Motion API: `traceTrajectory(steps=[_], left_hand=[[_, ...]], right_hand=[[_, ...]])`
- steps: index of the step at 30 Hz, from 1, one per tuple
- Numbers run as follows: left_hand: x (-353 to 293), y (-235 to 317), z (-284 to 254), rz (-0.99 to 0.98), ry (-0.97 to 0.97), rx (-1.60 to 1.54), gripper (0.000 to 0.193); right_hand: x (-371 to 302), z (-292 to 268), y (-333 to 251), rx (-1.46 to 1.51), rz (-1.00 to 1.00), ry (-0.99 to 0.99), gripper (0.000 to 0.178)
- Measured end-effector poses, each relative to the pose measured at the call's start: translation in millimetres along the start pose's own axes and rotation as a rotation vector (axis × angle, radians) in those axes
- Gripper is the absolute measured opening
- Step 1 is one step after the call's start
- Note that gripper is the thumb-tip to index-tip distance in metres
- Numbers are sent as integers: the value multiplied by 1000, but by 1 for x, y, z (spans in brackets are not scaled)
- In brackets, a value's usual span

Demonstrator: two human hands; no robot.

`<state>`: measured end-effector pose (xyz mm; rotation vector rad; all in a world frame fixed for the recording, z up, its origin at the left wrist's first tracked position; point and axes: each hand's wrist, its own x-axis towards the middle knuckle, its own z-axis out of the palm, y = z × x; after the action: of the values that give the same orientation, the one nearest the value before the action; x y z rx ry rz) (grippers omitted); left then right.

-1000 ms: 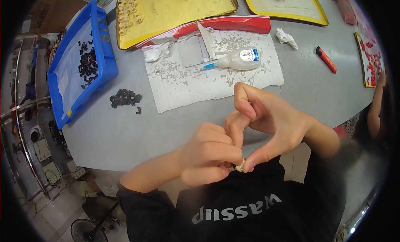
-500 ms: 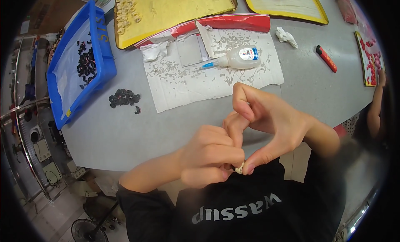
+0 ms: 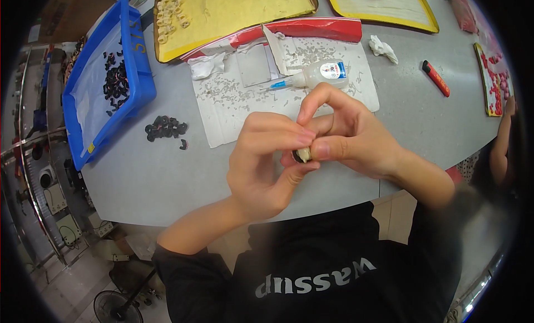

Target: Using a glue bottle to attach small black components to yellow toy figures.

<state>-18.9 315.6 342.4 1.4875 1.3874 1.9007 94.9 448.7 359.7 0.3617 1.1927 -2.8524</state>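
Note:
A small cream piece with a black curved part [image 3: 302, 155] is pinched between the fingertips of both hands, above the near side of the grey table. My left hand [image 3: 260, 159] grips it from the left, thumb below and fingers above. From the right, my right hand [image 3: 356, 140] presses it with the thumb, its index finger arched above. The fingers hide much of the piece. Beyond the hands lies a clear squeeze bottle [image 3: 312, 76] with a blue needle tip, on a white sheet [image 3: 222, 122] strewn with grey scraps. Small black curved pieces [image 3: 165, 128] form a pile to the left.
A blue tray [image 3: 146, 84] at the left holds more black pieces. Yellow trays [image 3: 239, 17] with cream pieces stand at the back. Crumpled tissue [image 3: 384, 49] and a red-and-black cutter-like tool [image 3: 435, 79] lie at the right. Another person's arm [image 3: 500, 145] reaches toward a tray of red pieces.
Both hands have moved up and away from my body, over the table, with the small piece. My left hand has turned, its fingers now pinching from above.

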Motion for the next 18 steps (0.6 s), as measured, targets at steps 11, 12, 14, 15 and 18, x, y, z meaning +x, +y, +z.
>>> traceTrajectory(steps=[11, 12, 14, 15, 18], left_hand=[[-6, -2, 2, -257, 85, -447, 34], [-7, -3, 0, -296, 91, -500, 33], [-8, -1, 0, -333, 96, -558, 32], [-7, -1, 1, -354, 93, -596, 31], [-8, 1, -2, -419, 74, -606, 31]], right_hand=[[1, 0, -22, -1007, -749, -21, 25], [2, -2, -19, -1008, -755, -43, 27], [2, -3, -19, -1012, -760, -61, 29], [2, -4, -20, -1039, -784, -65, 31], [2, -5, -19, -1111, -852, -52, 35]])
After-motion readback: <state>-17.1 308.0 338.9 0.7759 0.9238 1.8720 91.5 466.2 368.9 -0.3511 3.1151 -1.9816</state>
